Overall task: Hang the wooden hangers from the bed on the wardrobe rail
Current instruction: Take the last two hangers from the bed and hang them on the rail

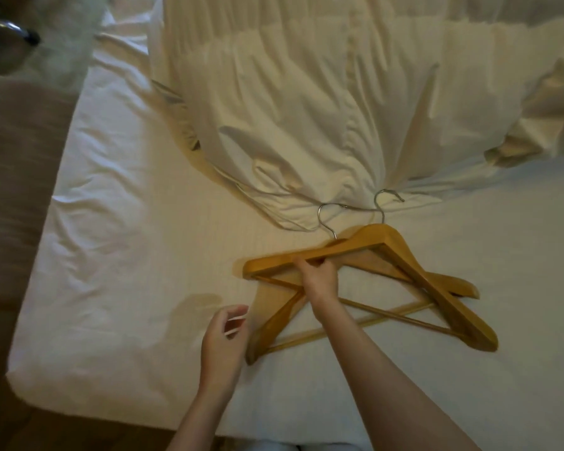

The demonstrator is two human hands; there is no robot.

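Bed [118,242]: white sheet, creased toward the left edge, smoother at the near end. It fills most of the view; its left corner shows at lower left.

Duvet [306,102]: cream, bunched in folds across the far half of the bed, its near edge reaching the hanger hooks.

Floor strip [10,177]: brownish surface along the left of the bed. A dark object with a shiny rim sits at upper left, too blurred to identify.

Hangers [437,281]: two, wooden, honey-coloured, each with a metal hook and a thin crossbar. They lie overlapped and crossed on the sheet, right of centre. The upper hanger [381,239] has its peak nearest the duvet, one arm running left to a blunt end, the other down to the lower right. The lower hanger [274,314] lies partly beneath, one arm pointing to the near left, the other to the right. Both hooks [386,203] lie against the duvet's edge, pointing away.

Right hand [318,279]: closed round the left arm of the upper hanger, fingers curled over the wood, forearm crossing both crossbars.

Left hand [223,340]: open, fingers loosely curved, holding nothing, just beside the near-left tip of the lower hanger; contact cannot be told.
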